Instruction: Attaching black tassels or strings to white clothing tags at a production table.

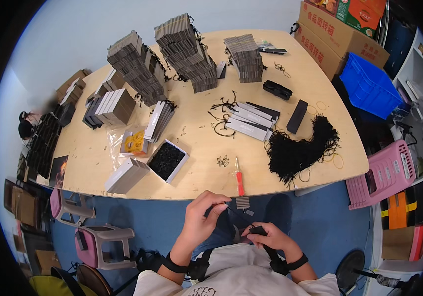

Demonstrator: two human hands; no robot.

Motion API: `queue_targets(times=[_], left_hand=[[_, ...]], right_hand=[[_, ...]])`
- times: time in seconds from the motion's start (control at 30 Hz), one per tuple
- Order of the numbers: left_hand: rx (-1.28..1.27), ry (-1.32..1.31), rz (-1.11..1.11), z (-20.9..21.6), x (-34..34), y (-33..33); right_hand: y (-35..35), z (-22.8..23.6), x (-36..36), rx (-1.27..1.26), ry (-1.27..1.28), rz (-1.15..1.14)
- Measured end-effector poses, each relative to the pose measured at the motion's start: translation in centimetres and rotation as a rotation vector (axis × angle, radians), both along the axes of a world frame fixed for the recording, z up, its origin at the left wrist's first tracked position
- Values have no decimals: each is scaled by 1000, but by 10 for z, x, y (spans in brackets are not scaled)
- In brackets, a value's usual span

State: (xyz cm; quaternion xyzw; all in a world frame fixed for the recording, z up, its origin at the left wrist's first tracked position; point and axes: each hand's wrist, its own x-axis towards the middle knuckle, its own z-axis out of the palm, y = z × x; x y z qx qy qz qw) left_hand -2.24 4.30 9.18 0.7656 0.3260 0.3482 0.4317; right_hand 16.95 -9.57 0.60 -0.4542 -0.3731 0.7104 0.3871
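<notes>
My left hand [200, 218] is raised at the table's front edge, thumb and index finger pinched on a thin black cord [234, 212]. The cord runs down toward my right hand [273, 237], which is closed around a small flat black tag [258, 230] over my lap. Just beyond my hands, a red-handled awl [240, 183] lies with its tip pointing away from me. Beside it is a little heap of small metal pins [222, 161]. A white box of tiny black pieces [185, 161] stands to the left, and a bundle of black cords [302, 153] lies to the right.
Tall stacks of grey tags [184, 54] stand at the table's back. Corded grey tags [251, 123] lie mid-table, near a black box [297, 117]. Yellow rubber bands [134, 141] fill a small box. Pink stools [87, 249], a blue crate [369, 86] and cartons [320, 42] surround the table.
</notes>
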Motion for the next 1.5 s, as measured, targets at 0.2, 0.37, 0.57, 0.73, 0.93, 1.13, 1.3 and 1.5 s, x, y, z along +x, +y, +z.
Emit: queue_targets(times=[0.2, 0.37, 0.57, 0.73, 0.93, 1.13, 1.3, 1.5], left_hand=[[40, -16, 55, -12, -4, 11], [-189, -256, 84, -33, -23, 29], [-315, -333, 85, -34, -27, 29], [-292, -361, 139, -39, -32, 35], [-286, -409, 205, -55, -35, 45], [-171, -435, 378, -91, -32, 63], [-146, -538, 532, -93, -22, 72], [45, -409, 491, -98, -26, 74]], right_hand=[[1, 15, 8, 240, -77, -26], [2, 28, 34, 464, -573, -140], [3, 68, 32, 581, -994, -266], [11, 65, 35, 596, -1100, -267], [33, 67, 43, 623, -1085, -210], [90, 93, 50, 614, -1014, -176], [152, 100, 58, 696, -1108, -161], [210, 110, 69, 708, -1050, -321]])
